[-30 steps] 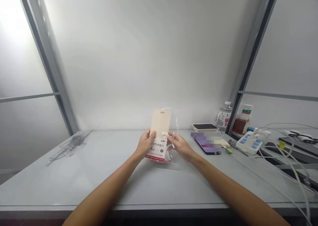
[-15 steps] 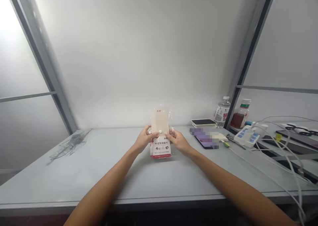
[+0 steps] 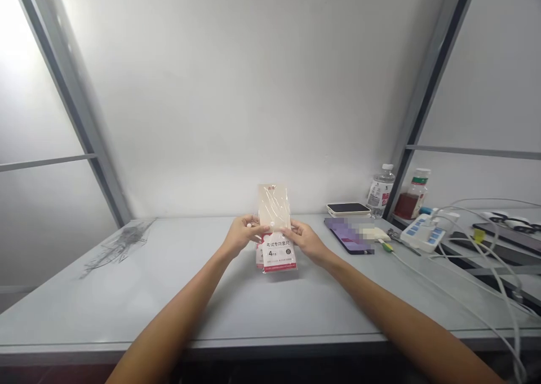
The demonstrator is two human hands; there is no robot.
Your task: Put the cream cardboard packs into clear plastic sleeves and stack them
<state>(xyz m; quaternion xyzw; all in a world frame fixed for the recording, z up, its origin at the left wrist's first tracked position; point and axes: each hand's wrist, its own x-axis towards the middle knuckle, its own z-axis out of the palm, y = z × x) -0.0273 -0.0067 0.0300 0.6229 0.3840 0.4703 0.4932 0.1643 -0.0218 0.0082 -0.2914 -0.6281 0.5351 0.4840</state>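
Fingers (image 3: 257, 224), closed on plastic-wrapped ruler set (image 3: 276, 254)

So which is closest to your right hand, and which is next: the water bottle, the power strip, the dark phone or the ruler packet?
From the head view, nearest to the right hand first:
1. ruler packet: touching the hand, on its left.
2. dark phone: on the table, to the hand's right.
3. water bottle: farther right, at the table's back.
4. power strip: farthest, off to the right.
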